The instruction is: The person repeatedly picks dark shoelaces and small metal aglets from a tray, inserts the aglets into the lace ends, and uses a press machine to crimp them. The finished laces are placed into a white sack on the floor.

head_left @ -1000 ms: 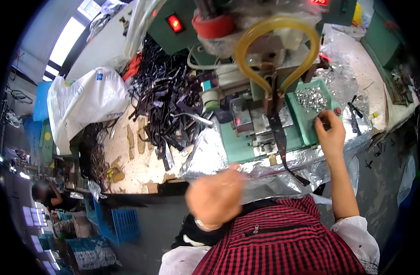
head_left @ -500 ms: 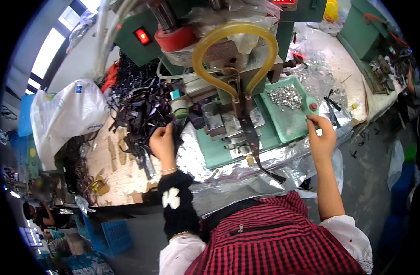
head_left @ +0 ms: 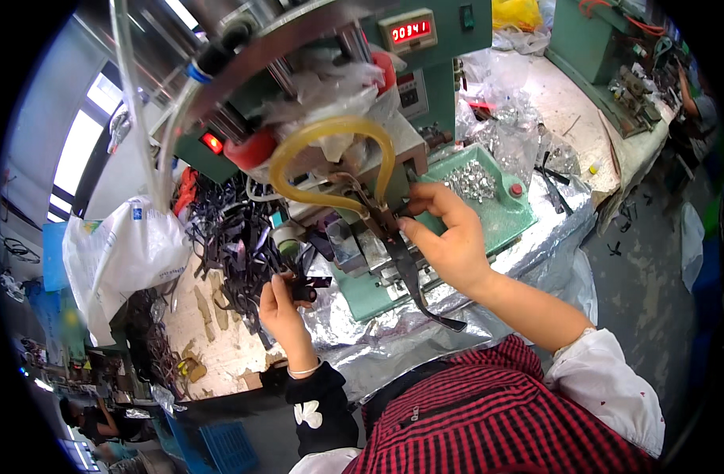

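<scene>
In the head view, my left hand [head_left: 287, 320] pinches the end of a black strip [head_left: 313, 286] at the edge of a heap of dark strips [head_left: 239, 245]. My right hand [head_left: 455, 241] reaches in to the middle of the press, thumb and forefinger closed around something small and dark there. What exactly they grip is hidden. Just below these fingertips a black strap [head_left: 405, 268] hangs from the press tooling [head_left: 378, 219], its curled end out over the foil. A yellow looped hose [head_left: 330, 126] arches above the tooling.
A green tray [head_left: 510, 213] with small shiny metal pieces [head_left: 473, 182] stands right of the press. Silver foil [head_left: 528, 265] covers the bench front. A white plastic bag [head_left: 129, 257] sits at the left. The green press housing [head_left: 477, 28] carries a lit red display.
My right hand has moved left from the tray's edge to the press tooling. My left hand now shows a black strip in its fingers. The whole view has shifted.
</scene>
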### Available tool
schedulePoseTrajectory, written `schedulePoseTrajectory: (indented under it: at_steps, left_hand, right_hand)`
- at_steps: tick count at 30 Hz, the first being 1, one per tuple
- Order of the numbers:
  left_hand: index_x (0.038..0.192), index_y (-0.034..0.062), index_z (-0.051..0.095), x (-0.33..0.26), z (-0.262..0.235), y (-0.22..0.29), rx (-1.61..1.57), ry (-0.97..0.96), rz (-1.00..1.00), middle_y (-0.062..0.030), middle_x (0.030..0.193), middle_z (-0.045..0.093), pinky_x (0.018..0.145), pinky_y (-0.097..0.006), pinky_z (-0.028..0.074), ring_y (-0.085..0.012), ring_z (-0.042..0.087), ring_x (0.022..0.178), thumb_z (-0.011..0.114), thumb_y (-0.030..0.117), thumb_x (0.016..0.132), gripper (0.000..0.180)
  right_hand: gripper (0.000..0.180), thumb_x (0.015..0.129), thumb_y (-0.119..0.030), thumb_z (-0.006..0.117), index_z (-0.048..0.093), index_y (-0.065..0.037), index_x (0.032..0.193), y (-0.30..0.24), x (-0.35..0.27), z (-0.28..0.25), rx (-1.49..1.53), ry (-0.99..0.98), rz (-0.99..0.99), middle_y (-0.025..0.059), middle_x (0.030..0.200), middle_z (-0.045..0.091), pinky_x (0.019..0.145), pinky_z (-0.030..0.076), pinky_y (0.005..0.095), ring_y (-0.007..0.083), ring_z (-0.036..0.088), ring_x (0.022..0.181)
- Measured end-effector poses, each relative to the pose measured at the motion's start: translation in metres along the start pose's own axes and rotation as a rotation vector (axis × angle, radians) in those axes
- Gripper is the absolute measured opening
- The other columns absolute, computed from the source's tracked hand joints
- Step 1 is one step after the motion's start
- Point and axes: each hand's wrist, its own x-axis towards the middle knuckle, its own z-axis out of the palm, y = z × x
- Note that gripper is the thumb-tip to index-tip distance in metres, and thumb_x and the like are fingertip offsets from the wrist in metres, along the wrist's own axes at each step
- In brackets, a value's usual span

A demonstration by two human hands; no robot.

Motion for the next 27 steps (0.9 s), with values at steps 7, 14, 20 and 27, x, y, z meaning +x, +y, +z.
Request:
schedulePoseTrajectory:
  at_steps: [7, 14, 20, 27]
  left_hand:
    - [0.101, -0.0016, 0.064, -0.036, 0.044, 0.094, -0.115, -0.043, 0.802, -0.0133, 0.094, 0.072, 0.063, -0.026, 0.055, -0.0166, 0.068, 0.076, 0.055, 0.015, 0.105, 0.020]
    - [0.091, -0.0072, 0.062, -0.046, 0.078, 0.131, 0.004, -0.217, 0.989, -0.0186, 0.095, 0.073, 0.072, -0.030, 0.055, -0.0254, 0.071, 0.086, 0.058, -0.010, 0.091, 0.005]
    - [0.095, 0.0024, 0.073, -0.068, 0.094, 0.090, 0.532, -0.486, 1.412, -0.0111, 0.086, 0.074, 0.052, -0.027, 0.049, -0.0200, 0.069, 0.063, 0.081, -0.002, 0.070, 0.026]
    - [0.094, 0.0054, 0.072, -0.054, 0.098, 0.068, 0.432, -0.516, 1.528, -0.0131, 0.095, 0.073, 0.047, -0.025, 0.041, -0.0136, 0.058, 0.054, 0.082, 0.009, 0.077, 0.020]
  right_hand:
    - [0.044, 0.084, -0.003, 0.074, 0.058, 0.002, 0.125, 0.001, -0.010, 0.004, 0.217, -0.038, 0.192, 0.0087, 0.107, 0.070, 0.088, 0.051, 0.0286, 0.0124, 0.066, 0.095]
    - [0.064, 0.084, 0.002, 0.066, 0.042, 0.002, 0.143, -0.054, -0.018, -0.005, 0.331, -0.188, 0.203, 0.0169, 0.133, 0.058, 0.100, 0.047, 0.0367, 0.0268, 0.062, 0.118]
    - [0.025, 0.090, -0.012, 0.063, 0.071, -0.003, 0.111, 0.018, 0.008, -0.041, -0.282, -0.114, 0.073, 0.0179, 0.108, 0.072, 0.092, 0.053, 0.0408, 0.0357, 0.069, 0.104]
    - [0.024, 0.092, -0.010, 0.061, 0.069, -0.004, 0.114, 0.068, -0.010, -0.095, -0.492, -0.206, 0.254, 0.0145, 0.110, 0.072, 0.089, 0.053, 0.0389, 0.0321, 0.069, 0.102]
